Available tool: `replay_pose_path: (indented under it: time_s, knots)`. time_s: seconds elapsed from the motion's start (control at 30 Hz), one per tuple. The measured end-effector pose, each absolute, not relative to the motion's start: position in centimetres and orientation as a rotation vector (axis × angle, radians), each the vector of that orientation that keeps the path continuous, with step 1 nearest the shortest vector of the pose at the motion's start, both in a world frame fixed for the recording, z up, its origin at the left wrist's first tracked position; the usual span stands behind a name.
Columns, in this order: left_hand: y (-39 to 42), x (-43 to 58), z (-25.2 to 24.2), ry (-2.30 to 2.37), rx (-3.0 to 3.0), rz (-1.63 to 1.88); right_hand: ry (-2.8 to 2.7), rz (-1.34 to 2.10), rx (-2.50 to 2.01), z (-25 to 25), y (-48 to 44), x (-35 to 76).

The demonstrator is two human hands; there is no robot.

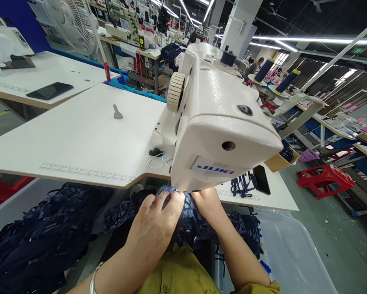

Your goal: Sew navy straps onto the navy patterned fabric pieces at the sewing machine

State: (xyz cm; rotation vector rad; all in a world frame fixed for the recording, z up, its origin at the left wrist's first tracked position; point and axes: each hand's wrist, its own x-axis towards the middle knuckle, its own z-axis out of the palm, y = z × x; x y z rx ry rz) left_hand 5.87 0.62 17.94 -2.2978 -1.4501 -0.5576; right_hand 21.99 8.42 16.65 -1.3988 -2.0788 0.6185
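— What is nearest?

— A yellow-green shirt [183,273] at the bottom edge, with both forearms reaching forward over it. The left wrist wears a bracelet [94,279].

— And the hands?

— The left hand [159,220] shows its back to the camera. Its fingers are curled tight and pinch the top edge of the navy lace fabric [187,218]. The right hand [207,206] lies just beside it, touching the same fabric. Its fingertips go under the machine's front, so I cannot tell how far it is closed.

— Where is the fabric, and how does it run?

— It is bunched between the two hands, at the near edge of the table [79,134]. Its long axis runs near to far: it hangs toward the lap, and its gathered upper end points away from the person, in under the machine [214,106]. The bunching hides its exact outline.

— What lies around it?

— At the left is a dark pile [39,241] of similar lace, below table level. At the right is a clear bin [293,253] with more dark lace draped over its near rim.

— Farther on?

— A phone [261,179] lies on the table right of the machine. The machine's long body points away from the person, with its handwheel [175,92] on the left flank. Behind it stand two navy spools [264,70]. A red stool [324,179] is on the floor at the right, and a fan [73,24] stands at the far left.
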Motion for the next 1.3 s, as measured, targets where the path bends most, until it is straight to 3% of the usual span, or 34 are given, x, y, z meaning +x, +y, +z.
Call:
replay_pose_path:
  time_s: [0.5,0.77,1.3]
  knots:
    - [0.5,7.3,18.2,-1.465,-2.32,-0.654,-1.878,0.826,-1.468,16.2,8.6,22.5]
    - [0.2,6.4,16.8,-1.414,-2.355,-0.717,-1.711,1.023,-1.288,16.4,7.0,22.5]
    - [-0.3,6.2,16.9,-1.439,-2.336,-0.639,-1.784,0.845,-1.481,16.7,7.1,22.2]
